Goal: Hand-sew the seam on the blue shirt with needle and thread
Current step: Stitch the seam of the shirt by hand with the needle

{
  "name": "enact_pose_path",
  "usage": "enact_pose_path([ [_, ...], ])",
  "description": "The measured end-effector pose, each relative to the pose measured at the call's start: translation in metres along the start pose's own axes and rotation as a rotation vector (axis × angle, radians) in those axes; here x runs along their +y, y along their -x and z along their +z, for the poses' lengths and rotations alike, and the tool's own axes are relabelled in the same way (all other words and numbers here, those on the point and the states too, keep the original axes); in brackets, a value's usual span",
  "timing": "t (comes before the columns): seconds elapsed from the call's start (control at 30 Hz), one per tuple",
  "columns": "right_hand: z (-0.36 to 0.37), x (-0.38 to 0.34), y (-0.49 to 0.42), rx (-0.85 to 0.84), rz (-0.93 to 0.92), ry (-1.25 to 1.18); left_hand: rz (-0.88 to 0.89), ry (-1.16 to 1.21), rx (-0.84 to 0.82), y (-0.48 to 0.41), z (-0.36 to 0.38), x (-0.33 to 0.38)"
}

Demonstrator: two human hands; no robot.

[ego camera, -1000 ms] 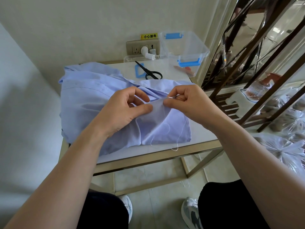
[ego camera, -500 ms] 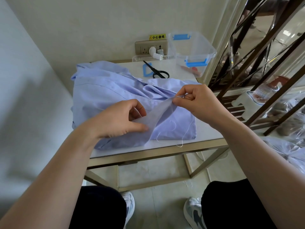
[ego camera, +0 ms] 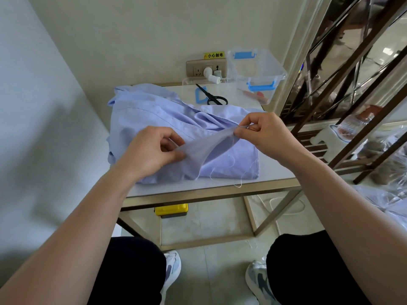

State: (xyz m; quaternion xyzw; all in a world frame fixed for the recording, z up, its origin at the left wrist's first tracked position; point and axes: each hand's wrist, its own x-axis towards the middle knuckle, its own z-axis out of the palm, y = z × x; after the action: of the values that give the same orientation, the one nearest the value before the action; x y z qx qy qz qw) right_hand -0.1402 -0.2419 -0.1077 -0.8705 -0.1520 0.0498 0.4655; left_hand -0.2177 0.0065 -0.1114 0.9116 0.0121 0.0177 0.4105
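Light-blue cotton shirt (ego camera: pixel 154 111) pulled taut near the table's (ego camera: pixel 275 172) front edge.
Left hand (ego camera: pixel 152 153) pinches cloth; right hand (ego camera: pixel 268 133) pinches thin metal needle (ego camera: pixel 242 127).

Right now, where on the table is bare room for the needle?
A bare strip runs between the blue shirt and the right edge of the table, near the right hand holding the needle. A thinner strip follows the front edge, crossed by the thread. The back is crowded: scissors, clear box.
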Motion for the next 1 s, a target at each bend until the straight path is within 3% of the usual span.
enact_pose_path([
  [0.3, -0.001, -0.001, 0.001, 0.038, -0.021, -0.019, 0.062, 0.212, 0.005, 0.001, -0.007, -0.001],
  [0.57, 0.000, 0.000, 0.001, 0.028, -0.047, -0.012, 0.149, 0.158, -0.009, 0.005, -0.005, 0.005],
  [1.0, -0.001, 0.001, 0.004, -0.007, -0.092, 0.015, 0.035, 0.258, 0.025, -0.002, 0.003, 0.008],
])
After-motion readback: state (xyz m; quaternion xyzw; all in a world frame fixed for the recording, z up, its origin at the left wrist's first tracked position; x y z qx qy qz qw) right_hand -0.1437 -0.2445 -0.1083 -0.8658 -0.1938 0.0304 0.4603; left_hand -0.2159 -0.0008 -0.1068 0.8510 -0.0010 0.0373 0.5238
